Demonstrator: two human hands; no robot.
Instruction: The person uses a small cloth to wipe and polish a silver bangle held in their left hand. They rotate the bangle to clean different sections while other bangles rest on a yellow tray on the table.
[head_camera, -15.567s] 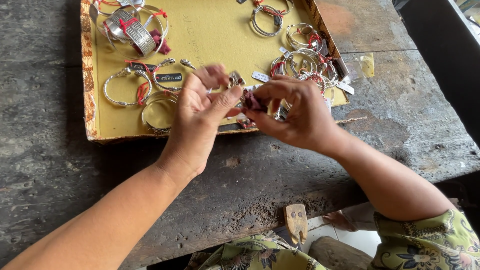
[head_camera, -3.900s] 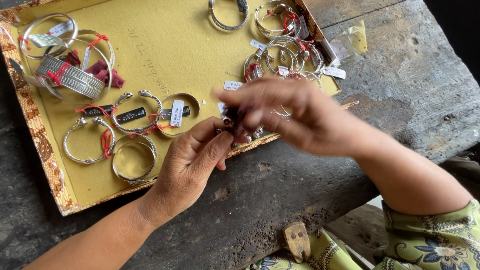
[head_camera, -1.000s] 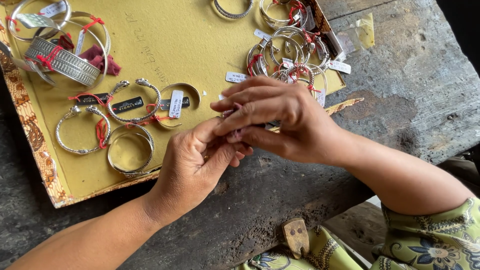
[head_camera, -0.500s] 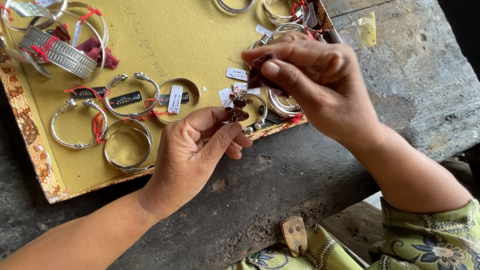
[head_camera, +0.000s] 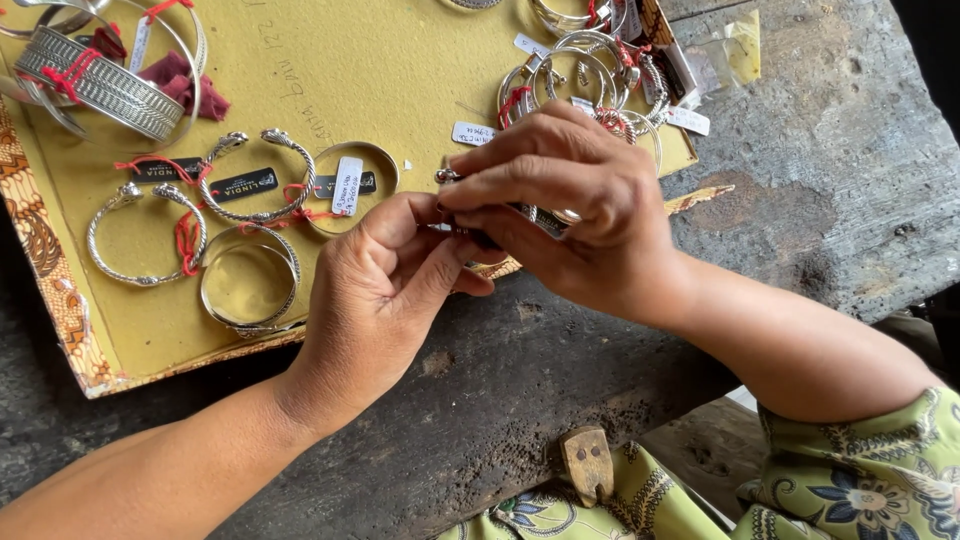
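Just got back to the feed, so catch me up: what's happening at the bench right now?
A person works over a yellow tray of silver bangles on a worn bench. Both hands meet at the tray's near edge: the left hand and right hand pinch a small silver piece between their fingers, most of it hidden. More bangles with red ties and paper tags lie on the tray.

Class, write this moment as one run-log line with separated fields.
left hand: pinching small item | right hand: pinching same item from above | small item: mostly hidden, silver tip showing | nearby: silver bangles on yellow tray
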